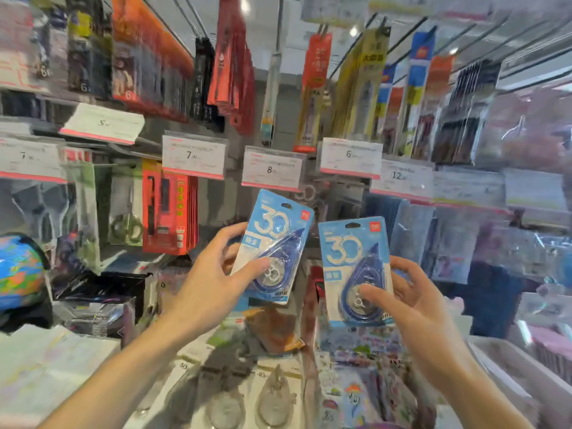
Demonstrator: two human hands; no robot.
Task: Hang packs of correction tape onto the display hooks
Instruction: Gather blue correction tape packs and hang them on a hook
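Display wall [278, 125]: hooks and rails crowded with hanging stationery, a row of price tags across the middle; much of it is blurred.
Price tag marked 8 [271, 168]: straight above the left pack; the hook behind it seems to carry little, though I cannot make out its tip.
Counter below [223, 366]: heaped with loose goods, so there is little free room low down; the open room is the gap between the two packs and the tags.
Left pack [274, 246]: blue card with a clear blister, tilted to the right, its hang hole at the top edge just under the tag.
Right pack [356, 270]: the same kind, nearly upright, lower and just beside the first, not touching it.
Left hand [213, 274]: pinches its pack low down, thumb on the blister, fingers behind.
Right hand [411, 301]: holds its pack by the lower right edge, thumb across the front.
Handling: likely light and fairly stiff; the glossy blister may slip, so a grip on the lower card keeps the hole free for threading.
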